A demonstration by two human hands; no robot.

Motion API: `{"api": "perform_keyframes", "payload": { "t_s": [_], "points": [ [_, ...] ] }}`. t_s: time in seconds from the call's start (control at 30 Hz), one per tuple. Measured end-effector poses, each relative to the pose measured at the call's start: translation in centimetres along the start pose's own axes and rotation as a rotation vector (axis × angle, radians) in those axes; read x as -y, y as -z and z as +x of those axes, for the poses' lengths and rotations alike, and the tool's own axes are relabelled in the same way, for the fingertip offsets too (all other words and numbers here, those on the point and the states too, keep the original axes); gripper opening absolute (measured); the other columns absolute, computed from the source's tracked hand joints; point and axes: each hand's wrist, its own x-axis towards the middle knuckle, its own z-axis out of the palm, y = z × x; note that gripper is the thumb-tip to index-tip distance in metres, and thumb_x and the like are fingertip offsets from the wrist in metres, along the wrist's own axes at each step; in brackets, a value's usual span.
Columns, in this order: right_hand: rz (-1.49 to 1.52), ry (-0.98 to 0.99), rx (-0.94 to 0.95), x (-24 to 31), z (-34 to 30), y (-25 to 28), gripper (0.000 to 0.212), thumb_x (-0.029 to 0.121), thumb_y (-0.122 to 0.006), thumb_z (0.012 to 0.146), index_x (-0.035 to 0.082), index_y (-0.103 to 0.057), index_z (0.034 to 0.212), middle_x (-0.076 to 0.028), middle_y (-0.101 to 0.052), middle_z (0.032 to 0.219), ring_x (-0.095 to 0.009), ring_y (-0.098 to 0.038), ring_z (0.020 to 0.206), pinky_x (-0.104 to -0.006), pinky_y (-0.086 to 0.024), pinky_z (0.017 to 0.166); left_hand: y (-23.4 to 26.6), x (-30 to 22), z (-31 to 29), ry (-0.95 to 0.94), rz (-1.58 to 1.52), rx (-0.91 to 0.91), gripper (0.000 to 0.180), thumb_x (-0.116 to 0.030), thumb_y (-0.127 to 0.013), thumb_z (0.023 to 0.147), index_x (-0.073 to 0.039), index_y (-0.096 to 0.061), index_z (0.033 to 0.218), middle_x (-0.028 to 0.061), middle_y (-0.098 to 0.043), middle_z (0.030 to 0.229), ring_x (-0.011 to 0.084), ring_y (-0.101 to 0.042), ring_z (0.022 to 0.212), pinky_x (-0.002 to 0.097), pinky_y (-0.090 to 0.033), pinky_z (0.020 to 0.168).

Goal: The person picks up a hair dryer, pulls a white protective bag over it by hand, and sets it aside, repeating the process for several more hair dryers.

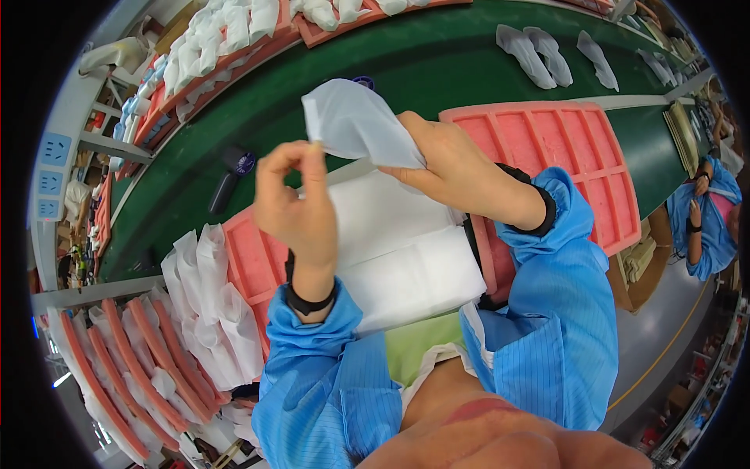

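Observation:
A translucent white bag (350, 117) is held up over the work surface, its left end showing a flat folded edge. My right hand (449, 164) wraps round the bag's right end. What the bag has inside, if anything, is hard to make out. With thumb and forefinger pinched together, my left hand (297, 199) takes hold of the bag's lower left corner. Below both hands lies a stack of flat white sheets or bags (410, 277), close to my body.
Pink compartment trays (547, 148) flank the stack; the left one lies partly under wrapped white items (207, 305). A small dark fan (234, 176) rests on the green conveyor belt (289, 70). More wrapped pieces (535, 56) lie farther along. A co-worker (707, 219) sits at the right.

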Motion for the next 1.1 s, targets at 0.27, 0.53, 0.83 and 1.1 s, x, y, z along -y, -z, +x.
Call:
{"api": "perform_keyframes", "payload": {
  "t_s": [0.27,0.53,0.83,1.1],
  "points": [
    [0.116,-0.006,0.185,-2.5,1.6,1.0,0.034,0.022,-0.068,0.084,0.001,-0.052,0.105,-0.018,-0.061,0.082,-0.033,-0.063,0.080,-0.0370,-0.047,0.070,1.0,0.9,1.6,-0.011,-0.041,-0.062,0.011,-0.002,-0.073,0.080,-0.002,-0.065,0.087,0.0028,-0.063,0.082,0.0092,-0.054,0.065,0.0228,-0.041,0.057],
    [-0.768,-0.588,0.027,-20.4,4.4,2.3,0.042,0.015,-0.067,0.080,0.007,-0.052,0.118,-0.018,-0.062,0.113,-0.036,-0.061,0.102,-0.0424,-0.050,0.083,-4.7,0.9,-4.2,0.132,0.106,0.834,0.027,-0.020,-0.081,0.069,-0.007,-0.062,0.084,0.0072,-0.061,0.082,0.0207,-0.058,0.064,0.0320,-0.046,0.057],
    [-0.623,-0.140,-0.256,-18.8,4.8,-0.7,0.041,0.011,-0.067,0.078,0.006,-0.060,0.118,-0.017,-0.061,0.118,-0.035,-0.059,0.106,-0.0418,-0.050,0.087,-4.7,3.1,-6.6,0.067,0.327,1.058,0.030,-0.028,-0.081,0.066,-0.011,-0.062,0.082,0.0072,-0.056,0.083,0.0277,-0.061,0.078,0.0384,-0.048,0.065],
    [-0.204,-0.158,-0.054,-17.3,5.4,-0.9,0.033,0.015,-0.071,0.079,0.004,-0.065,0.110,-0.015,-0.068,0.105,-0.029,-0.065,0.098,-0.0356,-0.051,0.085,-4.7,2.7,-6.9,-0.022,0.279,1.042,0.022,-0.024,-0.079,0.070,-0.010,-0.064,0.079,0.0074,-0.056,0.081,0.0283,-0.060,0.077,0.0380,-0.048,0.066]
  ]
}}
